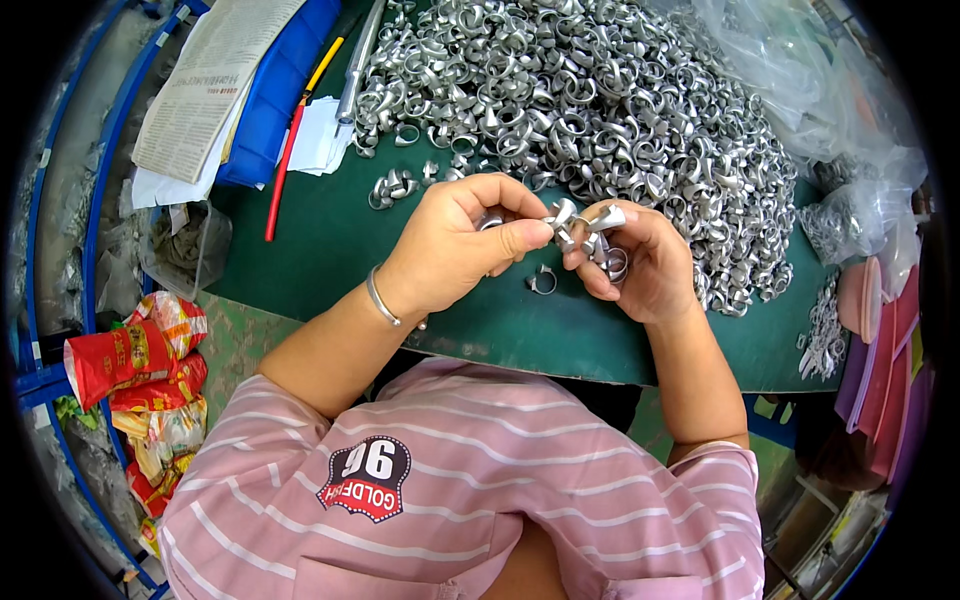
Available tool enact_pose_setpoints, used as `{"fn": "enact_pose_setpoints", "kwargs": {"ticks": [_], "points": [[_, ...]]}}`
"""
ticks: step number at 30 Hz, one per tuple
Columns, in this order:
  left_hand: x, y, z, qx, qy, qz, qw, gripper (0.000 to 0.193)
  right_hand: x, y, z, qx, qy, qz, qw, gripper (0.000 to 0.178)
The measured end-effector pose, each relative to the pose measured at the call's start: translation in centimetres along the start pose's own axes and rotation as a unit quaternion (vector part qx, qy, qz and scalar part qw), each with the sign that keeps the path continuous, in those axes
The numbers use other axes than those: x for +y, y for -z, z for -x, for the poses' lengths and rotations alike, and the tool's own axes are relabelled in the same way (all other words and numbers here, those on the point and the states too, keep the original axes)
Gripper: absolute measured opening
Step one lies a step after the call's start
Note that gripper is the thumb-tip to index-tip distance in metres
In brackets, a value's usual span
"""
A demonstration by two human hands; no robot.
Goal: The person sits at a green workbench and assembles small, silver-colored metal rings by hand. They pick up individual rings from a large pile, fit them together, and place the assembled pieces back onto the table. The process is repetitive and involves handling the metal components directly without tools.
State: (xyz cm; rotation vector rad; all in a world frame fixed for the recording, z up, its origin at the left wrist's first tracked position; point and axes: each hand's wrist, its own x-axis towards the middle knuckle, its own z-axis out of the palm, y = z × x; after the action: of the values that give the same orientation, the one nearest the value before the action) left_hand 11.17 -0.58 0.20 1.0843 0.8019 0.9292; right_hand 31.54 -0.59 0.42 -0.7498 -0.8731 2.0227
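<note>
Head view: grasping silver rings (565, 218) in left hand (455, 238) and right hand (650, 262), between one-o'clock heap (600, 100) and bare six-o'clock table edge (555, 366).

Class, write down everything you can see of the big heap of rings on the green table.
The heap is a broad, jumbled mass of silver-grey rings that look metallic, some shiny, some dull. Many have round, open bands widening to a flatter face. They lie at all angles, piled on the green table from upper middle to right, with stragglers at the left edge. Clear plastic borders it at upper right; whether the right hand touches it is unclear.
</note>
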Motion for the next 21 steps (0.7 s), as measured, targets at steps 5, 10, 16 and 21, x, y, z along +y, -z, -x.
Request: {"fn": "enact_pose_setpoints", "kwargs": {"ticks": [5, 10, 16, 21], "points": [[-0.1, 0.2, 0.2, -0.010, 0.006, 0.009, 1.000, 0.013, 0.1, 0.0, 0.0, -0.033, 0.040, -0.012, 0.999, 0.032], [0.2, -0.2, 0.3, -0.030, -0.073, -0.082, 0.993, 0.012, 0.5, -0.5, 0.1, 0.000, 0.078, 0.073, 0.994, 0.029], [0.0, -0.2, 0.4, -0.026, -0.092, -0.113, 0.989, 0.010, 0.5, -0.5, 0.1, 0.013, 0.071, 0.071, 0.995, 0.031], [0.2, -0.1, 0.4, -0.018, -0.061, -0.079, 0.995, 0.011, 0.6, -0.4, 0.1, 0.036, 0.083, 0.108, 0.990, 0.029]]}}
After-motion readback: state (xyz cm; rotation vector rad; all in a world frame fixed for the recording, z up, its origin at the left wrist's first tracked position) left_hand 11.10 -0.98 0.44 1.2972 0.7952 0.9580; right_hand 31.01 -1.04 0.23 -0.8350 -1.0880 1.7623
